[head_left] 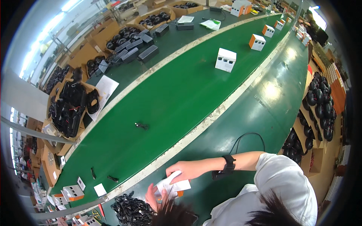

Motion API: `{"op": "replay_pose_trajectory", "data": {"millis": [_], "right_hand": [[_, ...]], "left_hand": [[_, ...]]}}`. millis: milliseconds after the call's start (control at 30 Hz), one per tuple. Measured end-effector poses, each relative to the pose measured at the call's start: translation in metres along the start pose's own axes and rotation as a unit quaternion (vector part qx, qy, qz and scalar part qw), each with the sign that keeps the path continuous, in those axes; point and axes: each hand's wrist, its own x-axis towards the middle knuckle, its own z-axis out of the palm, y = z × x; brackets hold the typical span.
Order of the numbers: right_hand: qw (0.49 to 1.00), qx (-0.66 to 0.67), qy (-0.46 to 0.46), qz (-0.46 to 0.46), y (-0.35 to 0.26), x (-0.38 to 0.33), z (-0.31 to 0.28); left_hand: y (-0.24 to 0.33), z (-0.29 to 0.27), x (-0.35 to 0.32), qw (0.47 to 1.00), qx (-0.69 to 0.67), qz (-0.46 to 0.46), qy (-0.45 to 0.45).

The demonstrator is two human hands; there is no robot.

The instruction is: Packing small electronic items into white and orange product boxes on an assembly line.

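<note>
At the near edge of the belt, my right hand [184,170] reaches in from the right, a black strap [229,164] around its wrist. Its fingers are closed on a white folded paper [183,185]. My left hand [151,196], partly covered by hair, grips the lower left side of the same paper. Just under the paper shows an orange patch [180,193], perhaps part of a small box; the rest of it is hidden. Beside my left hand lies a heap of coiled black cables [130,211].
A green conveyor belt [166,101] carries white-and-orange boxes [225,60] toward the far right and a few small cables [141,125]. Cartons of black parts [69,107] line the far side. Scissors [96,214] and a red tool [102,212] lie at the lower left.
</note>
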Motion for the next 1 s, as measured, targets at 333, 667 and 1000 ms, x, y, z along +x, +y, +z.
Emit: {"op": "replay_pose_trajectory", "data": {"millis": [333, 667, 1000], "right_hand": [[0.941, -0.288, 0.127, -0.126, -0.021, -0.015, -0.134], [0.526, -0.487, 0.661, 0.22, 0.025, -0.176, -0.45], [0.53, -0.509, 0.666, 0.13, 0.055, -0.181, -0.447]], "left_hand": [[-0.009, -0.034, -0.005, 0.99, -0.095, -0.019, 0.102], [-0.081, -0.007, 0.065, 0.977, -0.129, -0.074, 0.156], [-0.155, 0.029, 0.148, 0.978, -0.149, -0.093, 0.113]]}}
